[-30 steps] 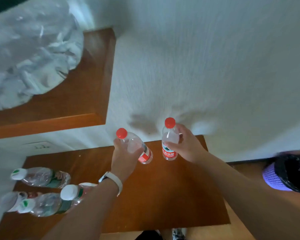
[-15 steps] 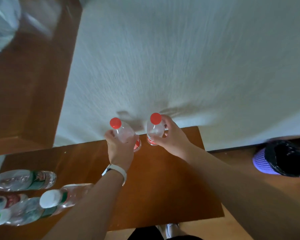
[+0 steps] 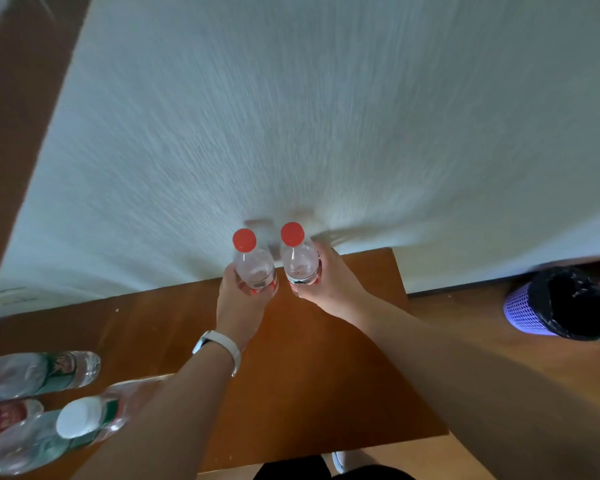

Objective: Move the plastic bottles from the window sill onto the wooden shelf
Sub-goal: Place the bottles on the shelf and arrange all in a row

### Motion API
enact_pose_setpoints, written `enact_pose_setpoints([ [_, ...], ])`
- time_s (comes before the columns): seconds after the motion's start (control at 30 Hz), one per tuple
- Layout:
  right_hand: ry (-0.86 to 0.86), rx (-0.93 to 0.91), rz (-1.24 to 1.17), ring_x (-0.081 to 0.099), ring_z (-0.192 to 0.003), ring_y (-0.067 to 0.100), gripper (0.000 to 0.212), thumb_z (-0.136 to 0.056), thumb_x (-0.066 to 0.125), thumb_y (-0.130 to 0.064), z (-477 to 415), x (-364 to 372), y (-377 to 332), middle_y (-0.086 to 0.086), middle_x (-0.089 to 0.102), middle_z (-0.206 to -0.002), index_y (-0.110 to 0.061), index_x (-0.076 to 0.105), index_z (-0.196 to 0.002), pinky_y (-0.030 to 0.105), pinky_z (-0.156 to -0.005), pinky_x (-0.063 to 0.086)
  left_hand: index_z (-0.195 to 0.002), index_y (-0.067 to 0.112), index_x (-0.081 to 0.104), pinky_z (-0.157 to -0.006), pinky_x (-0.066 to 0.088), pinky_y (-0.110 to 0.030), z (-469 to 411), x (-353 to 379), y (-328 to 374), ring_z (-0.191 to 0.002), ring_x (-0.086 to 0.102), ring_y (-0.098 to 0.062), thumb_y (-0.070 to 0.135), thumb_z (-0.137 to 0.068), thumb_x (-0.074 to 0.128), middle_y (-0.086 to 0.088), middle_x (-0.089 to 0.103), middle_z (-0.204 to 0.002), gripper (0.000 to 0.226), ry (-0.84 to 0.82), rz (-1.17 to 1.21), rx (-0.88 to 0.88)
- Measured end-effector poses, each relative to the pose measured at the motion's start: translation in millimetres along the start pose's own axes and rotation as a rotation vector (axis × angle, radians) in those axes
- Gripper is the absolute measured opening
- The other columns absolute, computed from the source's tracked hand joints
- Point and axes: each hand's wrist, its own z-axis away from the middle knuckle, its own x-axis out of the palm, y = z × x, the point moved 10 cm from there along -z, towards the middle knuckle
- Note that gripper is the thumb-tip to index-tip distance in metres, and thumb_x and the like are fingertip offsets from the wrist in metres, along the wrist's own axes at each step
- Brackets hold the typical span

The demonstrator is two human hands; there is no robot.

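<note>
two red-capped plastic bottles, both upright, side by side with a thin gap between them, at the back of the wooden shelf (image 3: 326,368) close to the white wall (image 3: 291,116). the left bottle (image 3: 255,268) is gripped by the left hand (image 3: 241,303), fingers wrapped round its lower body. the right bottle (image 3: 298,261) is gripped by the right hand (image 3: 331,284) the same way, from the right side. the bases are hidden behind the fingers, so can't tell if they touch the wood yet.

step looks like placing: the pair is being set down at the rear of the shelf. next move calls for seating both bases flat, then loosening both hands and drawing straight back so neither bottle tips into the other; they look nearly empty, so light and easy to knock.

further out: several clear bottles with green and red labels (image 3: 39,374) lie on their sides at the left end of the shelf, one with a white cap (image 3: 78,419). a white wristband (image 3: 219,344) is on the left wrist. a purple mesh bin (image 3: 534,306) with a black liner sits on the floor at right.
</note>
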Motion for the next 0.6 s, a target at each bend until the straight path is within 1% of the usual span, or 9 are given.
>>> enact_pose_setpoints([
  [0.07, 0.007, 0.002, -0.004, 0.06, -0.096, 0.007, 0.066, -0.071, 0.082, -0.033, -1.4, 2.4, 2.8, -0.007, 0.055, -0.115, -0.037, 0.044, -0.125, 0.03, -0.082, 0.055, -0.11, 0.044, 0.046, -0.072, 0.053, -0.023, -5.1, 3.6, -2.3, -0.093, 0.064, -0.005, 0.034, -0.073, 0.085, 0.015, 0.063, -0.105, 0.055, -0.003, -0.002, -0.014],
  [0.13, 0.013, -0.002, -0.006, 0.06, -0.093, 0.004, 0.064, -0.071, 0.082, -0.035, -3.3, 3.7, 3.5, -0.008, 0.054, -0.115, -0.039, 0.045, -0.124, 0.023, -0.079, 0.053, -0.102, 0.048, 0.046, -0.069, 0.054, -0.022, -8.1, 6.0, -1.1, -0.088, 0.065, -0.004, 0.035, -0.072, 0.085, 0.015, 0.063, -0.1, 0.051, 0.007, -0.021, -0.002],
  [0.2, 0.012, -0.019, 0.007, 0.057, -0.092, -0.003, 0.065, -0.072, 0.081, -0.035, -5.2, 3.7, 3.2, -0.009, 0.052, -0.116, -0.041, 0.044, -0.125, 0.013, -0.073, 0.047, -0.099, 0.042, 0.044, -0.064, 0.053, -0.02, -9.1, 6.3, 1.9, -0.082, 0.065, -0.006, 0.033, -0.072, 0.086, 0.011, 0.062, -0.095, 0.05, 0.032, -0.051, 0.016],
  [0.27, 0.004, -0.034, 0.027, 0.052, -0.096, -0.01, 0.067, -0.072, 0.08, -0.034, -6.5, 3.4, 3.7, -0.011, 0.052, -0.118, -0.041, 0.043, -0.128, 0.007, -0.07, 0.042, -0.1, 0.032, 0.043, -0.061, 0.054, -0.022, -7.6, 4.2, 2.6, -0.079, 0.065, -0.011, 0.033, -0.072, 0.087, 0.006, 0.061, -0.091, 0.052, 0.079, -0.067, 0.019],
  [0.33, 0.005, -0.028, 0.021, 0.052, -0.098, -0.012, 0.067, -0.073, 0.081, -0.033, -8.0, 2.7, 6.7, -0.016, 0.055, -0.115, -0.04, 0.042, -0.126, 0.004, -0.071, 0.042, -0.104, 0.025, 0.041, -0.059, 0.054, -0.027, -3.6, -2.7, -0.7, -0.077, 0.064, -0.012, 0.04, -0.069, 0.087, 0.005, 0.06, -0.09, 0.059, 0.163, -0.06, -0.023],
  [0.4, 0.01, -0.002, -0.008, 0.055, -0.097, -0.012, 0.064, -0.072, 0.083, -0.034, -9.5, 2.4, 10.5, -0.022, 0.058, -0.108, -0.044, 0.04, -0.12, 0.003, -0.071, 0.044, -0.106, 0.022, 0.039, -0.056, 0.049, -0.027, 1.9, -8.0, -5.4, -0.077, 0.061, -0.01, 0.047, -0.066, 0.086, 0.007, 0.058, -0.091, 0.066, 0.238, -0.038, -0.079],
  [0.5, 0.011, 0.002, -0.022, 0.055, -0.098, -0.012, 0.067, -0.071, 0.083, -0.034, -10.6, 4.3, 11.1, -0.023, 0.056, -0.109, -0.048, 0.037, -0.118, 0.004, -0.073, 0.044, -0.11, 0.02, 0.038, -0.059, 0.049, -0.029, 5.4, -5.0, -8.6, -0.079, 0.061, -0.012, 0.045, -0.065, 0.087, 0.005, 0.058, -0.092, 0.071, 0.248, -0.001, -0.106],
  [0.57, 0.029, -0.004, -0.011, 0.05, -0.103, -0.012, 0.071, -0.07, 0.084, -0.032, -10.4, 4.4, 12.4, -0.018, 0.05, -0.115, -0.044, 0.038, -0.122, 0.002, -0.076, 0.041, -0.114, 0.015, 0.041, -0.064, 0.054, -0.035, 5.2, -0.4, -7.6, -0.083, 0.065, -0.017, 0.038, -0.067, 0.088, 0.0, 0.061, -0.097, 0.071, 0.2, 0.021, -0.071],
  [0.6, 0.04, -0.004, -0.005, 0.047, -0.105, -0.013, 0.073, -0.069, 0.085, -0.031, -10.3, 4.0, 13.5, -0.014, 0.047, -0.117, -0.041, 0.038, -0.124, 0.0, -0.078, 0.039, -0.117, 0.013, 0.042, -0.068, 0.056, -0.034, 4.9, 1.8, -6.8, -0.086, 0.066, -0.019, 0.034, -0.069, 0.088, -0.002, 0.062, -0.1, 0.069, 0.164, 0.039, -0.047],
])
